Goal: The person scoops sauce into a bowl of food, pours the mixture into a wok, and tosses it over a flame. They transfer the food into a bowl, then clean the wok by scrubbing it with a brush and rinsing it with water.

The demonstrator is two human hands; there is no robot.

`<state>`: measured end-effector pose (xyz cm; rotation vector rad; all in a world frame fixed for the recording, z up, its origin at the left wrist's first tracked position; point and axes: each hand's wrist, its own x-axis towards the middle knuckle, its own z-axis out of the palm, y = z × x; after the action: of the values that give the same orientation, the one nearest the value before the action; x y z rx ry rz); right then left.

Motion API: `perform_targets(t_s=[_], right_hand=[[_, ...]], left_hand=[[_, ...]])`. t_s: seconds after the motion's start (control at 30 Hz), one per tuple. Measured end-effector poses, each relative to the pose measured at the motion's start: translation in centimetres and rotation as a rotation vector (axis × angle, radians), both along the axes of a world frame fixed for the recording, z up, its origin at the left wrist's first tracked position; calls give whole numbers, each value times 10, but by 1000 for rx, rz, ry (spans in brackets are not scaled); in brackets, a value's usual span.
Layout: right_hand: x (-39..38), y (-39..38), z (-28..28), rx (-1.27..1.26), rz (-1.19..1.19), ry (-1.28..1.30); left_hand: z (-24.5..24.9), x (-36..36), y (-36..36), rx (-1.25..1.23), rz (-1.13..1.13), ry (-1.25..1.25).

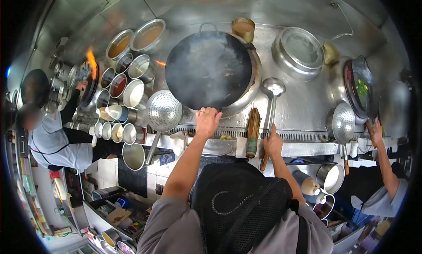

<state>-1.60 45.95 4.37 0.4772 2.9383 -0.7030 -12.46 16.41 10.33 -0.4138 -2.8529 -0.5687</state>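
Observation:
A large black wok (206,69) sits on the burner, with steam over its dark inside. At its near rim, my left hand (208,122) is closed on the wok's edge; whether a handle lies under the fingers is hidden. My right hand (273,144) grips the handle of a metal ladle (274,86), whose bowl rests on the steel stovetop right of the wok. Between my hands, a bundled bamboo brush (253,128) with a green-wrapped end lies across the stove's front edge. A perforated skimmer (164,111) is left of the wok.
Several bowls and pots of sauces, such as a white-filled pot (133,94), crowd the left. A steel pot (299,52) of liquid stands right. Two co-workers flank me: one near a flame (91,63), the other's hand (376,132) at another wok (361,87).

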Motion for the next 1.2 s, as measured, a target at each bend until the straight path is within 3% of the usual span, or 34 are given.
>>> perform_targets(t_s=[0.33, 0.43, 0.53, 0.57, 0.6, 0.63, 0.7, 0.77, 0.83, 0.87, 0.93, 1.03, 1.2], right_hand=[[8, 15, -5, -192, -79, 302], [20, 13, 1, -496, -325, 79], [47, 0, 4, -299, -202, 200], [53, -4, 10, -267, -221, 57], [63, 0, -22, -154, -156, 141], [73, -3, -29, -106, -140, 143], [76, -11, -24, -59, -121, 147], [86, -24, -8, -142, -177, 136], [92, -21, -18, -95, -186, 181], [94, -21, -21, -71, -199, 200], [101, -23, -21, -30, -188, 238], [102, -28, -20, -49, -204, 185], [95, -35, -21, -75, -172, 111]], left_hand=[[-21, -18, 15, -93, 20, -31], [-28, -22, 13, -80, 13, -2], [-27, -20, 7, -16, 0, 15], [-26, -18, 1, 180, -26, -25], [-23, -18, -5, 376, -50, -64], [-17, -13, -12, 391, -49, -58], [-1, 11, -35, 632, -15, 225], [-4, 49, -77, 533, 99, 265], [-10, 88, -116, 531, 272, 136], [-22, 105, -135, 525, 268, 133], [-60, 122, -165, 445, 462, 54], [-87, 123, -184, 555, 475, -93], [-90, 108, -184, 516, 414, -304]])
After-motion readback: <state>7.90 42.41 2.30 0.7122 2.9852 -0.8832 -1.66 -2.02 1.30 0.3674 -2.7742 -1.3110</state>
